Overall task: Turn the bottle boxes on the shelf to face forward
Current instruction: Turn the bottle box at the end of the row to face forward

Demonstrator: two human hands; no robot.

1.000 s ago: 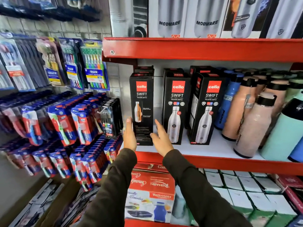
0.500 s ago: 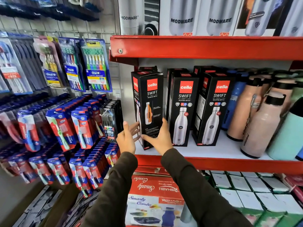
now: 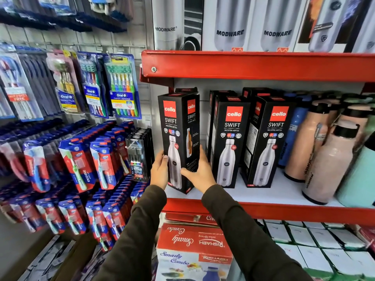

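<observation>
Three black Cello Swift bottle boxes stand on the white shelf [image 3: 263, 194] with a red front edge. The leftmost box [image 3: 176, 126] is turned at an angle: its silver-bottle face points front-left and its orange-bottle side points right. My left hand [image 3: 159, 171] grips its left edge and my right hand [image 3: 199, 171] holds its lower right side. The middle box [image 3: 230, 138] and the right box [image 3: 269, 138] show their silver-bottle faces, slightly angled. More black boxes stand behind them, mostly hidden.
Loose pink, blue and teal bottles [image 3: 328, 159] crowd the shelf's right part. Modware boxes [image 3: 253, 23] sit on the red shelf above. Toothbrush packs [image 3: 121, 88] hang on the wall to the left. Red and white cartons [image 3: 192, 248] fill the level below.
Both hands closed on the leftmost box and rotated it: a second ago its orange-bottle side faced forward, now the silver-bottle face has swung round toward the front.
</observation>
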